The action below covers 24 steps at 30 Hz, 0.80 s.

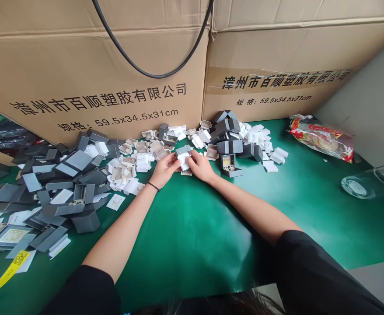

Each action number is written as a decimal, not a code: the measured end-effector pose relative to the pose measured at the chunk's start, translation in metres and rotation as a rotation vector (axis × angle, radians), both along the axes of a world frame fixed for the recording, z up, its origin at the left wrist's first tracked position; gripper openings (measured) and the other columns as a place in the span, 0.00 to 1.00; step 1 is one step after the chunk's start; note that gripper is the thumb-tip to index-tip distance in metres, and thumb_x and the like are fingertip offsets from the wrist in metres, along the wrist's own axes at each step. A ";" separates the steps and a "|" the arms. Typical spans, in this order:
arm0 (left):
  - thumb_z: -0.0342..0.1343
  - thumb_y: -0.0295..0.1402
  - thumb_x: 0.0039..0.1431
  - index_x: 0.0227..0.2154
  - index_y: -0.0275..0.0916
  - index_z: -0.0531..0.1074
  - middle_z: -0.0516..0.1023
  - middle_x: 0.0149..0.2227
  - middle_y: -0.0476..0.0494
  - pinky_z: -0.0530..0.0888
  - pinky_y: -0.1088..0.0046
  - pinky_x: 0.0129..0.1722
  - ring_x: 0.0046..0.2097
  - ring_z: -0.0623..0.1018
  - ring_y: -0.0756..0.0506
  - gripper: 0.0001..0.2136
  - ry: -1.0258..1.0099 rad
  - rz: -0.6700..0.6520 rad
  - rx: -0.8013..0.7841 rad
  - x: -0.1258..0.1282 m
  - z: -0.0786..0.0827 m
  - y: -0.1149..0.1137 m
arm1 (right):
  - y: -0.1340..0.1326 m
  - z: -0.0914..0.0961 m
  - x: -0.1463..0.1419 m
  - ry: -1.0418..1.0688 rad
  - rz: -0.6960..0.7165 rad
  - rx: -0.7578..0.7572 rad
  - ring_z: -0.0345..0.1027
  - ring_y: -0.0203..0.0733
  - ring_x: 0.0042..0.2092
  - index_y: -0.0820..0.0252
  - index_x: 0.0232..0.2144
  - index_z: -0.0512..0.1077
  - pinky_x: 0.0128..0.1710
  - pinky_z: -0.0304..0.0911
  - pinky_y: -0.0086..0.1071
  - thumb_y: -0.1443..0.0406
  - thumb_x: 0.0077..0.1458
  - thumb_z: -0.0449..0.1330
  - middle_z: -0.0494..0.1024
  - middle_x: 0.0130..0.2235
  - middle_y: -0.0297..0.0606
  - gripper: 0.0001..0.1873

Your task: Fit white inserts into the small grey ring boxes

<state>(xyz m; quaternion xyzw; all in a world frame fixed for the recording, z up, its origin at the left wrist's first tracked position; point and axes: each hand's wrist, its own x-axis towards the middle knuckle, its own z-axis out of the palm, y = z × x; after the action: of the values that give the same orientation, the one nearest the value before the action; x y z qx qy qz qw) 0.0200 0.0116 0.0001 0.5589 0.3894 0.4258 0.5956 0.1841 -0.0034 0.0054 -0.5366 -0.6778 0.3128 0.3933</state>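
Between my two hands is a small grey jewelry box (183,150) with a white piece on its near side. My left hand (165,169) grips it from the left, thumb and fingers pinched together. From the right, my right hand (201,166) holds the same box with its fingers bent around the edge. What lies under the fingertips is hidden. Just right of my hands, an open grey box (230,166) stands on the green table (192,245). Crumpled white and beige inserts (126,173) lie left of my left hand.
A large heap of grey boxes (77,162) covers the left side. More grey boxes (226,129) and white papers (254,136) are piled at the back. Big cartons (113,65) form the rear wall. At right are a food packet (323,138) and a glass (372,181).
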 end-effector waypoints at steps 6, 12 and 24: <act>0.60 0.42 0.51 0.47 0.35 0.69 0.75 0.46 0.37 0.75 0.67 0.41 0.45 0.76 0.41 0.23 -0.005 -0.010 -0.002 -0.002 -0.002 0.001 | 0.001 -0.001 -0.001 0.013 0.001 -0.005 0.65 0.36 0.22 0.57 0.33 0.63 0.25 0.57 0.28 0.59 0.58 0.47 0.69 0.19 0.28 0.09; 0.60 0.43 0.51 0.47 0.35 0.70 0.76 0.46 0.38 0.74 0.65 0.43 0.45 0.76 0.41 0.23 -0.032 -0.011 -0.023 -0.005 -0.001 -0.002 | 0.000 -0.001 -0.003 0.090 0.005 -0.050 0.66 0.35 0.21 0.57 0.36 0.65 0.25 0.61 0.29 0.57 0.58 0.49 0.70 0.21 0.28 0.11; 0.61 0.42 0.49 0.43 0.36 0.75 0.77 0.40 0.42 0.72 0.62 0.45 0.42 0.75 0.42 0.20 -0.137 0.081 -0.058 -0.003 -0.004 -0.002 | -0.002 -0.006 -0.002 0.300 0.121 -0.082 0.64 0.34 0.23 0.54 0.40 0.62 0.25 0.67 0.30 0.53 0.56 0.51 0.66 0.25 0.28 0.15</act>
<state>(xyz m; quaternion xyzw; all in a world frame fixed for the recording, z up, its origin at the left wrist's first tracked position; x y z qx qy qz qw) 0.0169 0.0095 -0.0035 0.4949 0.3819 0.4753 0.6191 0.1825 -0.0057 -0.0008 -0.4578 -0.6293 0.4400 0.4481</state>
